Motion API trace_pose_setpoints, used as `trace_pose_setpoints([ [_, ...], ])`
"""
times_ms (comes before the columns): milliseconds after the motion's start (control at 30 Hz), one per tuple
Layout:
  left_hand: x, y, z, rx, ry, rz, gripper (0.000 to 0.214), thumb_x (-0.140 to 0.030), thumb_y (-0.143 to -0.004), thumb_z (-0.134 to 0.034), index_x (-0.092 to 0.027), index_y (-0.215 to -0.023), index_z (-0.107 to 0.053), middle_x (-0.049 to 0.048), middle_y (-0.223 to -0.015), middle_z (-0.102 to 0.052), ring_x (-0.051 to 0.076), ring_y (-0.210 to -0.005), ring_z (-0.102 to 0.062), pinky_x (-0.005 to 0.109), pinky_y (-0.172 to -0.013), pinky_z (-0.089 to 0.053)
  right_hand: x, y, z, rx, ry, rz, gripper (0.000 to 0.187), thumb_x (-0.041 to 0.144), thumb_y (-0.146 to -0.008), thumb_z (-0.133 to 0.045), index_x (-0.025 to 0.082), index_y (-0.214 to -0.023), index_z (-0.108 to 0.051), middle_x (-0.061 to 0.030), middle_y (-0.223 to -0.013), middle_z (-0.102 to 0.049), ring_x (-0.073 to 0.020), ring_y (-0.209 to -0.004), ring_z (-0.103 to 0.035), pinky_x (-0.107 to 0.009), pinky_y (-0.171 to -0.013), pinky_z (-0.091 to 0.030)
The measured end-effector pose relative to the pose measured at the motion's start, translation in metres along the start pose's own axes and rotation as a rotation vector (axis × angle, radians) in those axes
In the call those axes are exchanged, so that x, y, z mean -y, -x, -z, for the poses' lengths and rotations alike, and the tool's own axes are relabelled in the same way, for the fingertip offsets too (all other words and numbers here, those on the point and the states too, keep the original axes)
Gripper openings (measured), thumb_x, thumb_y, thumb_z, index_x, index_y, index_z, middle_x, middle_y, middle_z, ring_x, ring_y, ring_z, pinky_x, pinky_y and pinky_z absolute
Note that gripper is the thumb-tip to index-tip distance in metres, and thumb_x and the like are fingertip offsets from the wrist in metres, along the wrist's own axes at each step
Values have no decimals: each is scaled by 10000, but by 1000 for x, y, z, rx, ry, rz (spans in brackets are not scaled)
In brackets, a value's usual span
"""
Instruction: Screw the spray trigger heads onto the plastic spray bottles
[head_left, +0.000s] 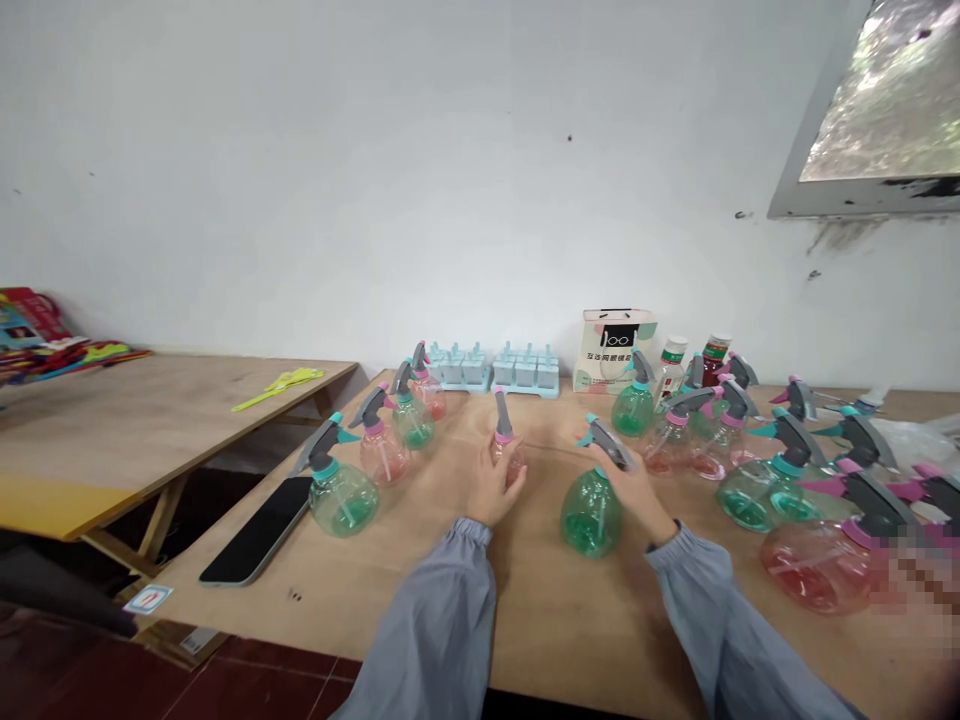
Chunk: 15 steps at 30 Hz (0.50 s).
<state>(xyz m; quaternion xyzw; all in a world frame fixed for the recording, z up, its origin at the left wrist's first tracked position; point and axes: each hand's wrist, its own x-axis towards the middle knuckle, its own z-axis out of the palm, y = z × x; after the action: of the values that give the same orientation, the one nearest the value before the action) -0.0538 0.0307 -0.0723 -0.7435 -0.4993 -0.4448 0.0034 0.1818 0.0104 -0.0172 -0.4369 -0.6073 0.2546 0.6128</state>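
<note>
My left hand [495, 482] is closed around a pink spray bottle [502, 425] near the middle of the table. Its grey trigger head points up above my fingers. To the right, my right hand [624, 478] grips the grey and teal head of a green spray bottle [591, 515]. That bottle is tilted slightly, with a little liquid showing low inside; whether its base touches the table I cannot tell. Left of my hands stand another green spray bottle [343, 500] and a pink spray bottle [384, 455], with two more behind them.
Several pink and green spray bottles crowd the right side, including a pink one [817, 565]. Popsicle molds [525, 372], a paper bag [611, 350] and white-capped bottles [671, 370] line the wall. A phone [259, 530] lies at left; a second table [150, 420] stands beyond a gap.
</note>
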Motion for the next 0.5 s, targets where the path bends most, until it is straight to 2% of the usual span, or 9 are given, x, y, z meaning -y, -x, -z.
trace_pose_setpoints([
  [100, 0, 0, 0, 0, 8, 10, 488, -294, -890, -574, -261, -1376, -542, 144, -1478, -418, 317, -1400, -417, 494, -1116, -414, -2, 12, 40, -173, 130, -3, 367, 552, -802, -678, 215, -917, -766, -45, -859, -754, -241, -824, -678, -378, -758, -537],
  [267, 0, -1, 0, -1, 14, 16, 493, -300, -888, -576, -264, -1378, -540, 141, -1462, -430, 317, -1396, -419, 503, -1114, -420, -10, 19, 104, -398, 323, 54, 418, 560, -781, -680, 192, -965, -753, -23, -802, -707, -211, -770, -628, -343, -714, -507],
  [367, 0, -1, 0, 3, 21, 8, 488, -304, -888, -573, -256, -1373, -547, 148, -1456, -426, 321, -1390, -424, 508, -1116, -419, -17, 11, 122, -458, 379, 37, 449, 584, -759, -679, 184, -952, -746, -26, -797, -695, -197, -745, -603, -338, -708, -492],
  [500, 2, -1, -1, -12, 29, 1, 479, -307, -889, -569, -250, -1364, -560, 151, -1473, -410, 329, -1396, -417, 516, -1121, -412, -25, -7, 123, -470, 385, 55, 511, 614, -743, -677, 175, -1001, -715, -55, -857, -690, -240, -828, -617, -416, -815, -501],
])
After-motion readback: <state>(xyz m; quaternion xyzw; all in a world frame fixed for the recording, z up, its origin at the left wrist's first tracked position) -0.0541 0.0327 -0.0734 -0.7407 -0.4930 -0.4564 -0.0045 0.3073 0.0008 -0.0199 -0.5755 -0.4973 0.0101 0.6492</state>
